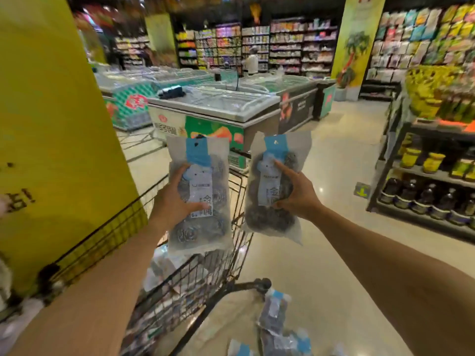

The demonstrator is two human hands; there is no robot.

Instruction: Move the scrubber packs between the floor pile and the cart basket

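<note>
Steel scourer packs fill both hands mid-frame: left hand (177, 199) grips the left pack (199, 194), right hand (295, 194) pinches the right pack (272, 186), above a cart (205, 278).

Two clear plastic packs of metal scouring balls are held up side by side, near each other but apart. The left pack (200, 199) stands upright, its blue header card at twelve o'clock and a white label down its middle. The right pack (276, 186) looks alike but leans slightly, header toward one o'clock, dark coils showing through.
</note>
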